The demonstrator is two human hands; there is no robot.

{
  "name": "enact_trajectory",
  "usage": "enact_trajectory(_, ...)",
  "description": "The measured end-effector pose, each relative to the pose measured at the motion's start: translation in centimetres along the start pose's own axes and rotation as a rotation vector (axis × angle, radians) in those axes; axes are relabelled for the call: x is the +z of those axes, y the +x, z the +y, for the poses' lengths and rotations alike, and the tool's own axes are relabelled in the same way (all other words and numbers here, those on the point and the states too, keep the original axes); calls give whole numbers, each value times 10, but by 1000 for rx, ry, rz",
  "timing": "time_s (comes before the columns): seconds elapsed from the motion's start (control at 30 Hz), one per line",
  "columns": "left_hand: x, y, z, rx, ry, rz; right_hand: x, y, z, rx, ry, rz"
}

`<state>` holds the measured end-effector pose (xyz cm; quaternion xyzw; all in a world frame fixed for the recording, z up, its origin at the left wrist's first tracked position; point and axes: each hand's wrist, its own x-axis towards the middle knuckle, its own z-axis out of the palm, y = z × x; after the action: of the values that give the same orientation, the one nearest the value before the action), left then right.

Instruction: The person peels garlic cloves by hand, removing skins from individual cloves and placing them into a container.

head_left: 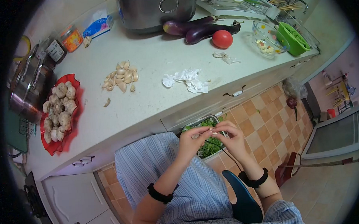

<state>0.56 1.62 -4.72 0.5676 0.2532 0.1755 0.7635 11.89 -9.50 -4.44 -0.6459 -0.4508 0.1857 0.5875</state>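
My left hand (193, 142) and my right hand (231, 140) meet above my lap, fingertips pinched together. Between them is a small pale garlic clove (214, 132), mostly covered by the fingers. On the counter ahead lies a pile of unpeeled garlic cloves (122, 76), with a stray clove (107, 102) nearer the edge. Crumpled white paper (188, 81) rests close to the counter's front edge. Below my hands, a container of green leaves (209, 149) stands by the cabinet. At the right, a glass bowl (263, 34) holds pale pieces.
A red dish (76, 87) of mushroom-like, pale round pieces sits left, near stacked metal pots (31, 83). Two eggplants (208, 33) and a tomato (222, 39) lie before a dark cooker (156, 12). A green basket (293, 39) stands right. An onion (291, 103) is on the floor.
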Motion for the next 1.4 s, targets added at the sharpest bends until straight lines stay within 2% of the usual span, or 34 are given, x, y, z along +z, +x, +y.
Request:
enact_trajectory(0.07,-2,-2,6,-26,3,24,2,1,-6,-8,-4,-8)
enact_trajectory(0.13,-2,-2,6,33,50,35,7,3,-17,89,197,62)
enact_trajectory(0.2,-1,-2,5,92,97,45,7,4,-17,118,166,64)
enact_trajectory(0.27,0,-3,3,283,229,65,6,3,-18,149,134,70)
enact_trajectory(0.4,0,-6,7,261,242,50,6,5,-24,147,41,42)
enact_trajectory(0.47,1,-7,9,382,457,108,7,6,-24,138,7,41)
enact_trajectory(0.5,1,-8,9,380,457,109,7,6,-23,119,-55,29)
enact_trajectory(0.57,1,-9,9,527,765,130,7,6,-22,100,-117,16)
enact_trajectory(0.67,3,-9,5,577,797,174,8,7,-23,147,-120,5)
enact_trajectory(0.87,2,-7,6,513,758,151,10,7,-24,66,-319,-3)
enact_trajectory(0.97,3,-10,13,492,684,139,10,5,-18,66,-259,23)
enact_trajectory(1.0,3,-9,13,489,684,137,10,4,-15,136,-112,52)
enact_trajectory(1.03,2,-6,12,423,532,122,9,4,-14,202,34,80)
enact_trajectory(1.07,1,-4,11,357,381,106,9,3,-14,202,33,82)
enact_trajectory(1.13,0,-2,8,321,308,96,8,2,-14,342,202,87)
enact_trajectory(1.2,-1,-2,9,284,236,85,5,0,-14,351,250,90)
enact_trajectory(1.27,-2,-3,16,141,152,81,1,-1,-13,359,298,92)
enact_trajectory(1.4,-2,-3,18,64,136,84,-6,2,-19,344,291,65)
